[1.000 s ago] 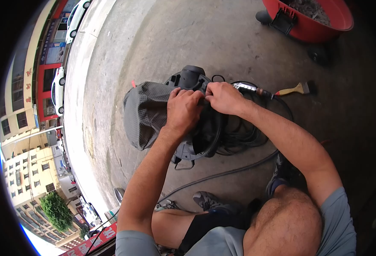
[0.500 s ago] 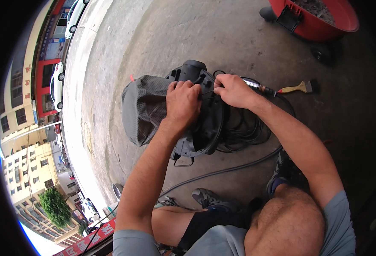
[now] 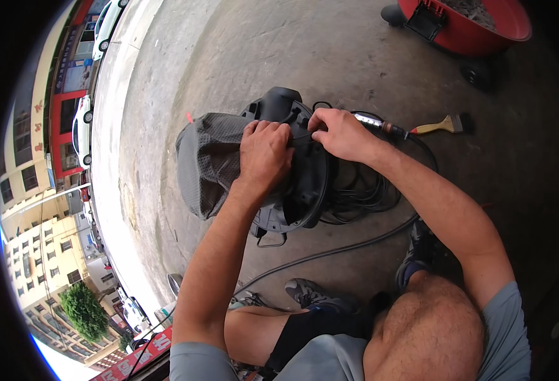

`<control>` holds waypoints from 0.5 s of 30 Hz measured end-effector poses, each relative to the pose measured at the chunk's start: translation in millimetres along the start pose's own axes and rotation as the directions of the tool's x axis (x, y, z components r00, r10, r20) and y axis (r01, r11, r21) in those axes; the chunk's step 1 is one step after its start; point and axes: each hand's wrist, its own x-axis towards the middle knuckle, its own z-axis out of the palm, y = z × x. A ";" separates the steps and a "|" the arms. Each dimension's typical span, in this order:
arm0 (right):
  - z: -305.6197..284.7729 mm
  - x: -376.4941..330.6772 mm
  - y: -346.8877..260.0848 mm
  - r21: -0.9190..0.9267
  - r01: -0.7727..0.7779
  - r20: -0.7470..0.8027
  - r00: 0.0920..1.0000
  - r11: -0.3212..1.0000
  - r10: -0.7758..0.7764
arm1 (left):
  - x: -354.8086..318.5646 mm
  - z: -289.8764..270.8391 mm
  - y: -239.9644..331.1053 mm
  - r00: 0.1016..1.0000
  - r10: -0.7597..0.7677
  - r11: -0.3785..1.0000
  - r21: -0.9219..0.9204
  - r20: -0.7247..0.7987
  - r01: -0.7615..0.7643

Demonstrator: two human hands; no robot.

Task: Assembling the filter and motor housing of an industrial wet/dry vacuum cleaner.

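a: what's each hand on?

b: the left hand [image 3: 265, 155] lies palm-down over the black round housing [image 3: 305, 190], fingers curled, its grip pressed where the grey mesh filter bag [image 3: 212, 159] meets the rim. the right hand [image 3: 339, 134] pinches at the same rim just beside it, fingers closed tight on the edge.

a: where does that sit?

b: on the concrete floor [image 3: 228, 57], tipped on its side right in front of the person's shoes [image 3: 317, 293]. the bag sticks out to the left of the housing.

a: any containers?

b: a red tub [image 3: 482, 32] on wheels stands well apart at the top right, with greyish debris inside.

a: what else is around?

b: coiled black cable [image 3: 368, 190] is bunched against the housing's right side, and a grey hose [image 3: 330, 251] runs across the floor between housing and shoes. a yellow-handled paintbrush [image 3: 444, 124] lies near the right forearm.
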 end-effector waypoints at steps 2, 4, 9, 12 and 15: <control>-3.8 -0.7 -4.5 -0.024 -0.032 0.025 0.999 0.999 0.032 | -0.1 -0.1 -0.2 1.000 -0.001 1.000 0.004 0.000 0.001; -5.9 -2.0 -7.3 -0.050 -0.064 0.047 0.997 0.997 0.066 | 0.2 -0.2 0.0 1.000 0.002 1.000 0.005 -0.008 -0.002; -6.4 -5.1 -5.1 -0.053 -0.062 0.051 0.997 0.997 0.065 | 0.9 -2.0 0.9 1.000 0.017 1.000 0.005 -0.014 -0.017; -12.9 -5.4 -9.0 0.023 -0.045 0.090 0.995 0.999 0.043 | 0.4 0.2 0.8 1.000 0.015 1.000 0.010 -0.011 -0.015; -26.8 -3.1 -6.8 0.027 -0.044 0.114 0.993 0.999 0.041 | 2.4 -1.6 2.4 1.000 -0.004 1.000 0.030 0.008 0.004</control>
